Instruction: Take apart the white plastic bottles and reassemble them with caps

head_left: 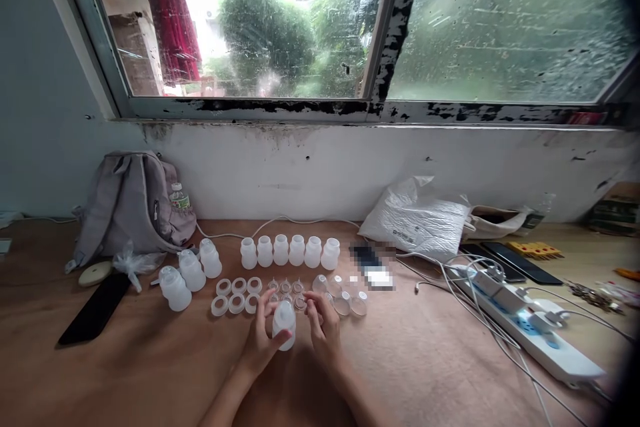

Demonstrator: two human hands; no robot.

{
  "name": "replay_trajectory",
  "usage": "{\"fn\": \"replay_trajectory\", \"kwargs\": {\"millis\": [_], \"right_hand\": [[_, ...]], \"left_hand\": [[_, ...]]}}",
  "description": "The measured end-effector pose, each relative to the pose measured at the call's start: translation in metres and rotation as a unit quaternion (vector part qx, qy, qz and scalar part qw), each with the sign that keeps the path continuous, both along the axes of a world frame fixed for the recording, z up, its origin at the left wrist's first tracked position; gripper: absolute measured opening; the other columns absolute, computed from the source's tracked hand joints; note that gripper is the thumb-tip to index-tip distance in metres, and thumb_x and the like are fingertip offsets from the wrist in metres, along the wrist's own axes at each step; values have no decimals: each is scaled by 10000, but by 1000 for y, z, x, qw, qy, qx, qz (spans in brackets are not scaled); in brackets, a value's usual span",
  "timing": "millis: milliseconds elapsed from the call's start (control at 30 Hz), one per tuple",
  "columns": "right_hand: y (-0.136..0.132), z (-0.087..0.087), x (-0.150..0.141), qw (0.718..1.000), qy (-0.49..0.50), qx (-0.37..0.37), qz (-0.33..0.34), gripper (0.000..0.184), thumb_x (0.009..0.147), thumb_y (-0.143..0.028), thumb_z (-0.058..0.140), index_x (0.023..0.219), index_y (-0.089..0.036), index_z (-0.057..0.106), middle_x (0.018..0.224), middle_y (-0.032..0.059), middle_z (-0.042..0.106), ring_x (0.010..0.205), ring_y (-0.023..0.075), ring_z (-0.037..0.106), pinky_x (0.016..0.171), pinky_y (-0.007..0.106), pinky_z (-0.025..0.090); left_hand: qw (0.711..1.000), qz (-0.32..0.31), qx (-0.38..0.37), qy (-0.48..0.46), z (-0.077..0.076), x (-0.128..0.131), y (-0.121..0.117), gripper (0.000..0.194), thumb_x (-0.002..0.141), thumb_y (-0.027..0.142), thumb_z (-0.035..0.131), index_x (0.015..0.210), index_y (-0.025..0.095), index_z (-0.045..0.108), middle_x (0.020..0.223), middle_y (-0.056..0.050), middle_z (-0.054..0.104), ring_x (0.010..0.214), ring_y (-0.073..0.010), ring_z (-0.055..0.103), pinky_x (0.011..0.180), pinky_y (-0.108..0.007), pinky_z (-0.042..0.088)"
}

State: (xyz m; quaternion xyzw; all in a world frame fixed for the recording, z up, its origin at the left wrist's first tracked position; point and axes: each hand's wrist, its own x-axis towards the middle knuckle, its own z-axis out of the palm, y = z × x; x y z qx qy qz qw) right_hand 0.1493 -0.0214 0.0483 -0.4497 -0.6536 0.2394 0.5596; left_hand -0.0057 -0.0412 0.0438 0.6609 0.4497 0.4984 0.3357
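My left hand is closed around a small translucent white baby bottle with a clear cap on top, held upright. My right hand hovers just right of the bottle with loosely bent fingers; I see nothing in it. Beyond my hands lie rows of white collar rings, clear nipples and clear domed caps. Behind them stands a row of open bottles. To the left, three bottles with tops fitted stand in a slanting line.
A grey backpack leans on the wall at the left, with a black phone-like slab before it. At the right lie a silver padded bag, a white power strip with tangled cables, and dark phones. A window is above.
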Motion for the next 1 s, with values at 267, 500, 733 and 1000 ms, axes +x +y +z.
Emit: {"fn": "replay_trajectory", "kwargs": {"millis": [267, 500, 733, 1000], "right_hand": [[-14, 23, -9, 991, 57, -69, 97, 313, 767, -342, 528, 1050, -208, 528, 994, 62, 589, 921, 218, 536, 818, 332, 415], [-9, 33, -9, 944, 237, -194, 126, 226, 709, -330, 616, 886, -194, 583, 809, 29, 600, 774, 184, 530, 671, 267, 419], [-7, 31, -10, 897, 334, -226, 181, 260, 703, -326, 618, 911, -173, 601, 855, 71, 617, 829, 212, 542, 648, 279, 432], [-7, 31, -14, 862, 359, -269, 235, 417, 705, -420, 564, 1036, -167, 557, 906, 110, 615, 643, 199, 563, 334, 220, 359]], "left_hand": [[996, -47, -66, 33, 2, 10, -5, 345, 654, 306, 614, 947, 171, 493, 870, -66, 580, 776, -199, 534, 677, -303, 423], [924, -227, -246, -187, 13, 14, -8, 361, 626, 190, 583, 962, 155, 455, 679, -2, 558, 554, -128, 523, 516, -245, 397], [827, -300, -369, -301, 2, 8, -6, 362, 577, 212, 516, 925, 134, 456, 593, -10, 560, 431, -121, 507, 393, -218, 355], [690, -418, -426, -410, -7, -2, -3, 413, 603, 318, 455, 959, 111, 476, 511, 3, 496, 368, -115, 469, 362, -201, 250]]}}
